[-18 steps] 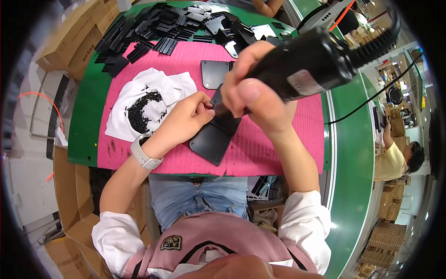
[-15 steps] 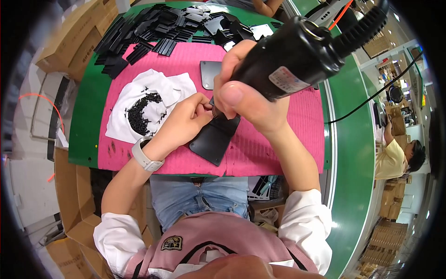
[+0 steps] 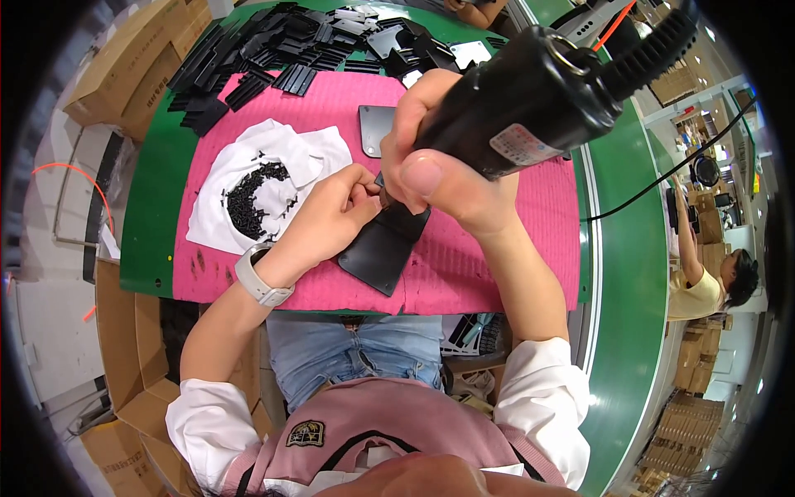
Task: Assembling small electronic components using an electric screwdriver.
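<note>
In my right hand is a black electric screwdriver, held tilted with its corded end up to the right. Its tip is hidden behind my fingers, down at a black plate assembly. My left hand is closed, its fingertips pinched at the upper left edge of that assembly, close to the driver's lower end. Just beyond lies a dark grey flat plate with rounded corners. Left of my left hand, a pile of small black screws rests on a crumpled white cloth.
A pink ribbed mat covers part of the green table. Heaped at the far side are several black plates and slotted pieces. Cardboard boxes stand at the left. A black cable hangs right; another person is beyond.
The screwdriver and my right hand have shifted very slightly to the right. My left hand stays in place at the plate assembly. The person at the right has raised an arm.
</note>
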Motion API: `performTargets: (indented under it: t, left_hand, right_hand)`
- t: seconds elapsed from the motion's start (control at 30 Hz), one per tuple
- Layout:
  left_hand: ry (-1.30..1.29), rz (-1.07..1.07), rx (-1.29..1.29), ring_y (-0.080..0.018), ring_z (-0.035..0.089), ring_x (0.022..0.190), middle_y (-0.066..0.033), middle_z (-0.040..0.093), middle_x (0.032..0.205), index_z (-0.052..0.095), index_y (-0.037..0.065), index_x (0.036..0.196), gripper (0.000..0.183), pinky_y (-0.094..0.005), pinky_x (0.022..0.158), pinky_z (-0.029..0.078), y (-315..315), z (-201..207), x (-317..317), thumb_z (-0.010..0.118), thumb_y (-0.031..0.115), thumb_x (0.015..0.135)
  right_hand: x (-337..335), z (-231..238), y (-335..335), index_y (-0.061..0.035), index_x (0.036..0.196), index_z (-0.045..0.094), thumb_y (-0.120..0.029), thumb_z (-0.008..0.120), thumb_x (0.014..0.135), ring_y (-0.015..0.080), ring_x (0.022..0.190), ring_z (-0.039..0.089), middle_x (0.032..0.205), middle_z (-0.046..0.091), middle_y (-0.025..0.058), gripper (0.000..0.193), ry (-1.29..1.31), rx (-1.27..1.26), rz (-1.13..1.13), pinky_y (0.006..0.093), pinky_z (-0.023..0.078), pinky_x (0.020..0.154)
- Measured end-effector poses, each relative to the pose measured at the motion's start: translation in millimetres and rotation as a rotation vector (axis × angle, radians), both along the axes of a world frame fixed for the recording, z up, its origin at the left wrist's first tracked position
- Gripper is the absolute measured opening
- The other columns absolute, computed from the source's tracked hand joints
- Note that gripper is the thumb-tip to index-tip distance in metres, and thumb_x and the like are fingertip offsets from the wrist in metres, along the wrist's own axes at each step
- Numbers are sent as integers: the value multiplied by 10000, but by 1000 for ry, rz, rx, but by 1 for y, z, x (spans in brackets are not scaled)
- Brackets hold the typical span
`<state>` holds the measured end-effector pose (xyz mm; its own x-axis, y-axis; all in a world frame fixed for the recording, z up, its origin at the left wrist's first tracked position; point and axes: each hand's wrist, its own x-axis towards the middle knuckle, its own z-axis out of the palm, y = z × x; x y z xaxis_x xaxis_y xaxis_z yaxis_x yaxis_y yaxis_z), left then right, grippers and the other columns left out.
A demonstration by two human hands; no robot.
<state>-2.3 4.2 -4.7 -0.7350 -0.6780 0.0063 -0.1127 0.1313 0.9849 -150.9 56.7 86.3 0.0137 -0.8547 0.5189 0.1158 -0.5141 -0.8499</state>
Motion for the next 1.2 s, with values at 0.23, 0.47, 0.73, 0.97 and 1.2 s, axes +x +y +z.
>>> performTargets:
  t: [0.23,0.47,0.73,0.97,1.2]
  left_hand:
    - [22,3,18,-65,443,576,2,487,658,562,-36,938,157,-236,528,365,1,-2,-1,613,87,856]
    - [90,3,-205,-110,470,573,-36,508,643,573,-15,951,168,-266,549,397,-6,-28,-5,628,84,827]
    - [-115,100,-426,-136,481,582,-60,497,751,478,-6,1204,525,-277,562,407,19,16,19,723,173,776]
    - [106,75,-220,-144,578,709,-82,563,827,467,15,1177,456,-264,640,470,44,23,31,674,-21,772]
    - [282,140,-921,-248,623,718,-133,627,862,572,12,932,189,-339,626,512,71,60,51,642,-29,761]
  right_hand:
    - [0,-4,0,-9,854,464,-239,697,779,103,422,449,553,488,53,336,-3,10,-2,243,374,410]
    - [12,4,6,-15,860,518,-236,736,738,93,462,491,593,526,34,334,264,-155,-154,244,408,441]
    - [-37,28,77,50,1218,428,-270,725,745,124,417,442,563,483,56,643,56,159,-310,251,361,406]
    - [-132,-58,137,-3,1319,396,-165,772,696,334,1063,541,1109,551,211,746,1142,391,-1188,399,441,909]
    - [-12,11,89,-46,1223,549,-268,809,560,356,1057,556,1127,586,177,747,1219,-64,-321,430,450,891]
